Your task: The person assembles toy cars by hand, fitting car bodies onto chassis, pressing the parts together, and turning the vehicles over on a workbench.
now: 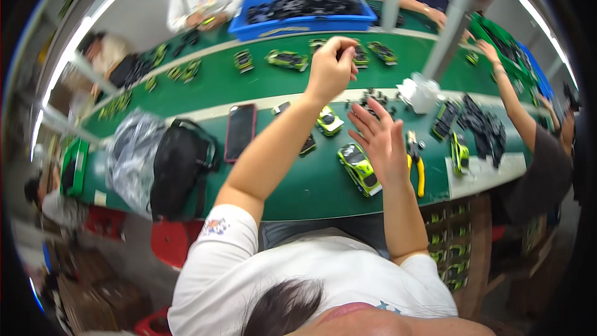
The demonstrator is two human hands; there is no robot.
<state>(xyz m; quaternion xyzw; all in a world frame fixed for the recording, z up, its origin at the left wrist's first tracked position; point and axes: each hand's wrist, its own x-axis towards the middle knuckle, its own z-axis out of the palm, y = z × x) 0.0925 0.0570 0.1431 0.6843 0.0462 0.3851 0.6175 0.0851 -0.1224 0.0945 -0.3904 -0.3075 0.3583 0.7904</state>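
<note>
The left hand [331,65] is raised above the green table [292,193], its fingers curled in and pinched together; something small and dark may sit at the fingertips, but I cannot tell what. The right hand [380,140] hovers open, fingers spread wide and holding nothing, just above a small pile of dark parts [373,98].

Just left of the right wrist lies a green toy car [359,168]; a second toy car [329,121] sits between the 2 forearms. Yellow-handled pliers [416,165] lie just to the right of the right hand. A phone [240,131] lies face up left of the left forearm, with a black bag [180,168] and a clear plastic bag [132,155] beyond it at the table's left end.

A clear bag [421,92] rests near a grey post [451,22]. Farther back stands a blue bin [305,23] heaped with black parts. Another person's arm [513,96] reaches over the table from the right.
</note>
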